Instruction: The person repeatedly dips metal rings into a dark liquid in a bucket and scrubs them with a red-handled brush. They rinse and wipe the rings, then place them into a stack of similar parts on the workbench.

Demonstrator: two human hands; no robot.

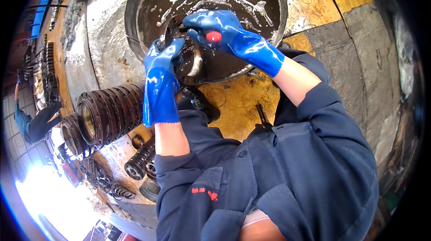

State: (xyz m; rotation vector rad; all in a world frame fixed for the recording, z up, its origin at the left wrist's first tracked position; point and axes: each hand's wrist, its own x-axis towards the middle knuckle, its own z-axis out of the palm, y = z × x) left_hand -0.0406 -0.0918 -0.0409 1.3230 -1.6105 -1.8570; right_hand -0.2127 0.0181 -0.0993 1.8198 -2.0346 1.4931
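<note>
Both my hands wear blue rubber gloves and are over a round black tub (282, 5) of dark liquid with pale foam. My left hand (164, 57) is closed on a dark, wet metal ring (196, 63) at the tub's near-left side; a shiny curved edge of it shows. My right hand (217, 25) is wrapped round a red-ended handle (214, 37), just above and right of the ring. The tool's working end is hidden by the glove and the dark part, so its kind does not show.
Left of my left forearm lies a stack of dark ribbed metal rings (112, 113), with smaller cylindrical gears (137, 164) and coil springs (121, 191) nearby. My boot (202, 102) is close to the tub's near edge. Another person (33, 122) bends at the far left.
</note>
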